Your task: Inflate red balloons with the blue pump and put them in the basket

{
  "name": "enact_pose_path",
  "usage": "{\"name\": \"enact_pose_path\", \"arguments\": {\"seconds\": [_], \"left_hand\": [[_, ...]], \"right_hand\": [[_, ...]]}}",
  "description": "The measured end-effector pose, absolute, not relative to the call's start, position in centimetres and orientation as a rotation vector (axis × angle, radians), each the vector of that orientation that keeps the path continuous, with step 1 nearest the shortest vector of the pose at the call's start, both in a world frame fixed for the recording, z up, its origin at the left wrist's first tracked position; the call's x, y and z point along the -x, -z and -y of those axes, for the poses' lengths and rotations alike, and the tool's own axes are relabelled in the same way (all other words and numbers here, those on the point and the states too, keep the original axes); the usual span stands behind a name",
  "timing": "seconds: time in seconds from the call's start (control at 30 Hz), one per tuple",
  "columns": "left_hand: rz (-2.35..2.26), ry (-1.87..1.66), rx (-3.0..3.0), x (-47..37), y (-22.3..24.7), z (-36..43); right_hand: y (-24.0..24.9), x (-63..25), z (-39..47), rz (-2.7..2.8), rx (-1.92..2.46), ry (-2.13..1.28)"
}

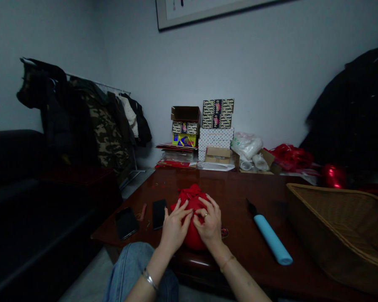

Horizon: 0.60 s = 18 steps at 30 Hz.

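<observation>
A round red bundle [193,237] with gathered, cloth-like folds on top rests near the front edge of the table. My left hand [174,224] lies on its left side, thumb and forefinger pinched together at the upper middle. Opposite it, my right hand [210,220], with a ring on one finger, pinches at almost the same spot. The fingertips of both hands nearly meet there. Whatever small part they pinch is too dim to make out, but it appears to be the red material. A small, partly hidden item [224,232] lies beside my right wrist.
Two dark phone-like slabs, one at left [126,222] and one nearer [159,214], lie on the table [233,188]. A light-blue hand pump [272,239] with a black nozzle lies at right, beside a wicker basket [321,235]. Stacked boxes [216,138] stand behind.
</observation>
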State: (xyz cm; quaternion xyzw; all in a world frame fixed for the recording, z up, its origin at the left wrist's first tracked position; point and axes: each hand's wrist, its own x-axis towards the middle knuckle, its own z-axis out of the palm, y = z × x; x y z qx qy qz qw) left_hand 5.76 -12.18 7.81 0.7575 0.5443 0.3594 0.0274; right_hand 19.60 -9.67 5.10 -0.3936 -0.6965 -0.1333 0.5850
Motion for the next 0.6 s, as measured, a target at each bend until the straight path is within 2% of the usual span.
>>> {"name": "enact_pose_path", "arguments": {"seconds": [0.23,0.37,0.6], "left_hand": [[-1.729,-1.209,-2.105,-6.27,-7.73,11.65],[-1.753,-1.251,-2.219,-6.37,-7.55,11.94],[-1.699,-1.013,-2.324,-5.89,-8.32,12.33]], "right_hand": [[-5.18,-19.40,9.77,1.625,0.903,0.231],[-5.06,-19.53,9.68,1.625,0.902,0.227],[-4.72,-19.56,9.64,1.628,0.893,0.254]]}}
